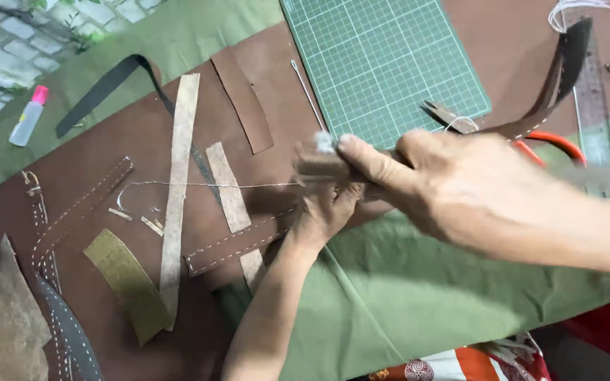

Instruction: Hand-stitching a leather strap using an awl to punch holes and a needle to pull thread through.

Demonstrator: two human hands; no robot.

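Brown leather strap (531, 120), long, white-stitched along the edge, curved. Long axis running from desk centre up-right toward the steel ruler (591, 99), dark far end pointing to the upper right corner. Near end blurred, pinched in right hand (453, 187) grip, thumb and fingers closed on it, just left of the knuckles. Left hand (323, 215) below, grip closed on the same end from underneath. Thin white thread (206, 185) stretched left from the grip, roughly level, across loose leather strips. Green cutting mat (383, 63) just behind.
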